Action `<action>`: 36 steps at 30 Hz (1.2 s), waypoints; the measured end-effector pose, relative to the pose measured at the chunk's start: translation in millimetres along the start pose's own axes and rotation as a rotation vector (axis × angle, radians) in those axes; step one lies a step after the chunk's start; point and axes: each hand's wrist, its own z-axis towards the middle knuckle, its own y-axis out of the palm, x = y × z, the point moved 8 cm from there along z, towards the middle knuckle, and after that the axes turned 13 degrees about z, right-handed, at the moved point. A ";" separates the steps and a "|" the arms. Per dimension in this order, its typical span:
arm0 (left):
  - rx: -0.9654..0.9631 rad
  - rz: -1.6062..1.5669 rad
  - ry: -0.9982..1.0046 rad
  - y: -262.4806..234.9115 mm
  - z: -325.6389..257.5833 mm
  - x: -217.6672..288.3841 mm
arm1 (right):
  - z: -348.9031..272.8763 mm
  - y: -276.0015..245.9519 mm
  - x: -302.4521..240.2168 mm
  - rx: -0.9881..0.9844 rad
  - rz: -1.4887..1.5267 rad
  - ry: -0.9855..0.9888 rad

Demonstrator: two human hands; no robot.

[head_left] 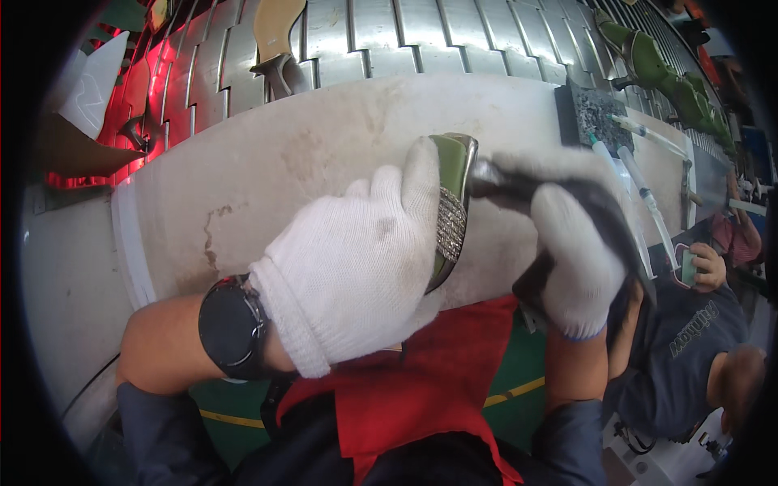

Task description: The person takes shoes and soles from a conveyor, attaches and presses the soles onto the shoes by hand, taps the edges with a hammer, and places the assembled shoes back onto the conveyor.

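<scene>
My left hand (356, 251), in a white knit glove, grips a green shoe (450, 166) with a glittering rhinestone band and a shiny metallic edge. Its fingers wrap round the shoe over the front of the worktop. My right hand (579, 251), gloved too and blurred by motion, is closed on a dark tool (531, 185) with a metal tip. That tip is at the shoe's right edge; whether it touches cannot be made out. The blur hides the tool's exact kind.
A pale, stained worktop (267, 178) lies before me, with a slatted metal conveyor (389, 40) beyond. A tan shoe part with a heel (278, 32) and green shoes (648, 65) rest there. Several syringes (644, 190) lie near a dark block (592, 113). A co-worker (681, 340) is at right.
</scene>
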 end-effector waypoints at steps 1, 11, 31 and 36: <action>0.010 0.012 -0.003 -1.7 -1.0 -0.7 | 12.2 4.9 -2.0 0.033 0.106 0.022; 0.554 -0.251 0.039 -64.7 -38.6 -40.6 | 17.9 3.5 55.0 0.206 0.229 0.083; 0.961 -0.413 0.470 -93.3 -89.8 64.4 | -80.9 55.9 -176.7 -0.045 -0.260 -0.327; 0.999 -0.392 0.420 -78.7 -117.9 72.0 | -90.7 69.9 -165.1 -0.236 0.168 -0.138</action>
